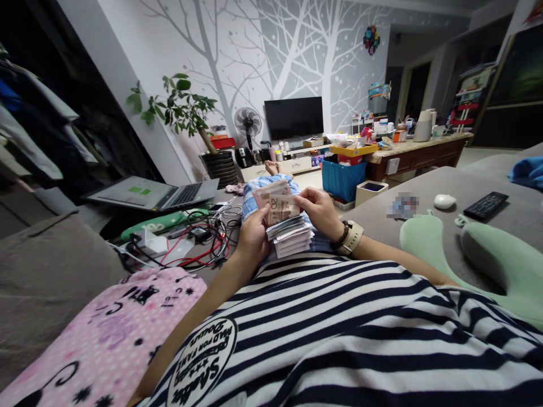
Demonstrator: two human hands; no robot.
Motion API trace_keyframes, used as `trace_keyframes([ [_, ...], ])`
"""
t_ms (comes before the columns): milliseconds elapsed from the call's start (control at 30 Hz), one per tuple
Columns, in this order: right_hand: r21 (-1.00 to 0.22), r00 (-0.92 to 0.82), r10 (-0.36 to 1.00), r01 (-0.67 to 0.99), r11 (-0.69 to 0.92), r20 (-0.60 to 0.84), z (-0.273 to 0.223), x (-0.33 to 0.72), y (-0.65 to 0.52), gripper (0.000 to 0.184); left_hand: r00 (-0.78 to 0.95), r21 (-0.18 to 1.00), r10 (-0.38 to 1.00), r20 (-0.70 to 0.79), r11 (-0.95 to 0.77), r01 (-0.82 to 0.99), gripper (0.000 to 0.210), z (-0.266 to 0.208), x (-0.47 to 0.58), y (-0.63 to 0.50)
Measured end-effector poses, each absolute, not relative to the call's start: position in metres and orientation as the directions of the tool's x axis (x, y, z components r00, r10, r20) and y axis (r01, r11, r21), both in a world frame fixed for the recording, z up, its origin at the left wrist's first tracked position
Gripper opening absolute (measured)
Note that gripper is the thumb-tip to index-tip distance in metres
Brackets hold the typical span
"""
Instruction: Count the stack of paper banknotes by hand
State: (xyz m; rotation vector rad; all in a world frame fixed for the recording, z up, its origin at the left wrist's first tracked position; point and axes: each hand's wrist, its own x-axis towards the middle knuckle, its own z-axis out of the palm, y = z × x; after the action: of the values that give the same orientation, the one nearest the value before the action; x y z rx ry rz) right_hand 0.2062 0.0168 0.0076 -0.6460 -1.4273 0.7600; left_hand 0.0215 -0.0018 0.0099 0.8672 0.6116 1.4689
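Banknotes (275, 204) are held up over my lap, the front one brownish with a 20 printed on it and pinkish ones fanned behind. My left hand (254, 232) is closed on their left side, thumb on the front. At their upper right edge, my right hand (318, 210) pinches the brownish note between thumb and fingers. Just below the notes, a stack of folded papers or notes (292, 237) rests on my lap against the striped shirt. How many notes are held cannot be made out.
To the left lie an open laptop (139, 192), tangled cables (212, 237) and a pink blanket (139, 316). On the right are a green neck pillow (492, 254), a white mouse (444, 201) and a remote control (486, 206). A blue bin (343, 180) stands beyond my legs.
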Motion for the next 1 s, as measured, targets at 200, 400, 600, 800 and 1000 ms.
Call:
trace_keyframes([
  [200,-0.76,-0.033,0.761,-0.096,0.643,0.648,0.01,0.205,0.01,0.074,0.033,0.801,0.995,0.092,-0.054,-0.596,0.03,0.016,0.023,-0.003],
  [400,-0.733,-0.074,0.73,-0.106,0.672,0.68,0.015,0.205,0.003,0.078,0.072,0.802,0.993,0.093,-0.032,-0.596,0.038,0.02,0.023,-0.009],
  [600,-0.716,-0.105,0.71,-0.166,0.678,0.696,0.015,0.205,0.005,0.075,0.096,0.803,0.985,0.141,-0.058,-0.593,0.05,0.02,0.025,-0.009],
  [800,-0.716,-0.128,0.705,-0.184,0.674,0.697,0.015,0.205,0.005,0.071,0.075,0.823,0.976,0.204,-0.129,-0.553,0.051,0.016,0.022,-0.008],
  [1000,-0.688,-0.133,0.677,-0.2,0.697,0.724,0.014,0.205,0.003,0.07,0.05,0.825,0.96,0.275,-0.209,-0.525,0.052,0.009,0.019,-0.005],
])
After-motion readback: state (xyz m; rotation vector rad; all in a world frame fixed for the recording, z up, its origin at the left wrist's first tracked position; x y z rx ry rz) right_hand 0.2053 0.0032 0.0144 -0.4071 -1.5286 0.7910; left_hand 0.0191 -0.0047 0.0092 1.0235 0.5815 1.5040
